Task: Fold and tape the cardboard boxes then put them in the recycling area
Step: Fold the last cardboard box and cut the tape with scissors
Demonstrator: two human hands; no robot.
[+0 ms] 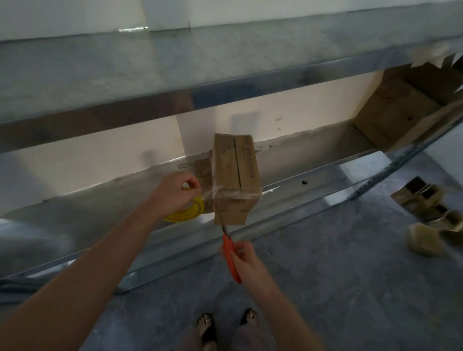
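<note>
A small brown cardboard box (235, 175) stands on the lower metal shelf (291, 183), jutting over its front edge, with clear tape wrapped around its near end. My left hand (177, 189) grips a yellow-rimmed tape roll (187, 212) just left of the box, and a strip of tape runs from the roll to the box. My right hand (245, 259) holds orange-handled scissors (231, 254). The scissor blades point up at the box's lower front corner.
A larger open cardboard box (406, 108) sits at the right end of the same shelf. Flattened and crumpled cardboard pieces (436, 220) lie on the grey floor at the right. An upper metal shelf (195, 71) overhangs. My sandalled feet (228, 330) stand below.
</note>
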